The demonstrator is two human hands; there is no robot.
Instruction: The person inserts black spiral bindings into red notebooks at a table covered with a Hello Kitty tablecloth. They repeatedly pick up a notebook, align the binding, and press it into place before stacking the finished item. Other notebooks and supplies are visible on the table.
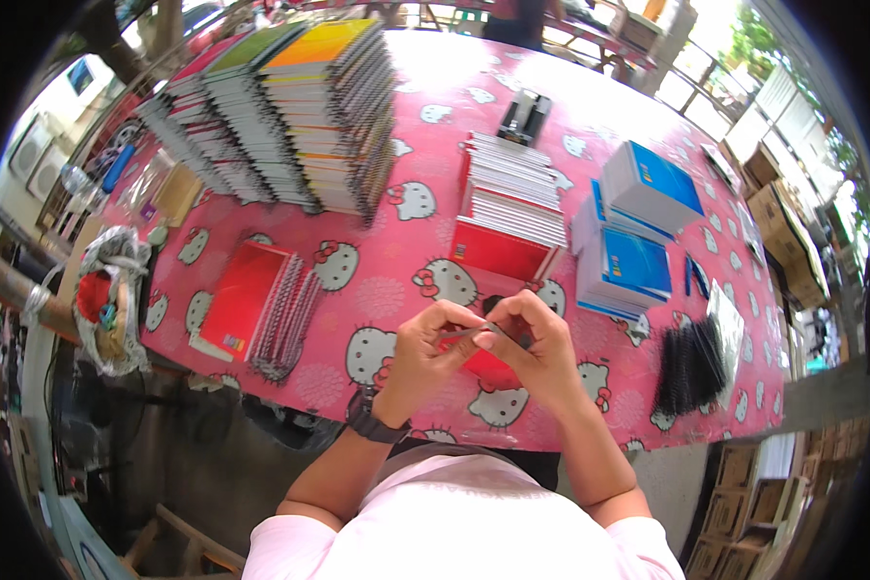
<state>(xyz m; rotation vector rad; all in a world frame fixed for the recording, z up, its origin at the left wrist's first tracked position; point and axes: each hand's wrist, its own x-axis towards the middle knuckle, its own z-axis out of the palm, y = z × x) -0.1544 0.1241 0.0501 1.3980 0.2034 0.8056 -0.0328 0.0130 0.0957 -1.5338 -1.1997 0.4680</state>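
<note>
While the left hand (435, 338) and the right hand (541, 343) meet over the middle of the tabletop's near edge, thumb and forefinger of each close on a thin dark strip (464, 333), too small and partly covered to name surely. It lies right in the grip, between the two sets of fingertips and above the tabletop (377, 309). It looks light and narrow, probably springy and easy to bend out of shape, so a soft pinch close to the ends should suit it better than a hard squeeze mid-length.

Just under the hands shows a red cover (494, 371), mostly hidden; whether the strip touches it I cannot tell. It looks like smooth card, apt to slide and crease, best taken by its edges.

Beyond the hands, toward the tabletop's middle, lies a row of red books (507, 249); past it, nearer the far edge, a black device (525, 117). Coil-bound red notebooks (246, 298) lie by the near left corner, tall stacks (324, 58) farther up the left side. Blue books (638, 263) lie toward the right edge, and black coils (688, 365) by the near right corner.
</note>
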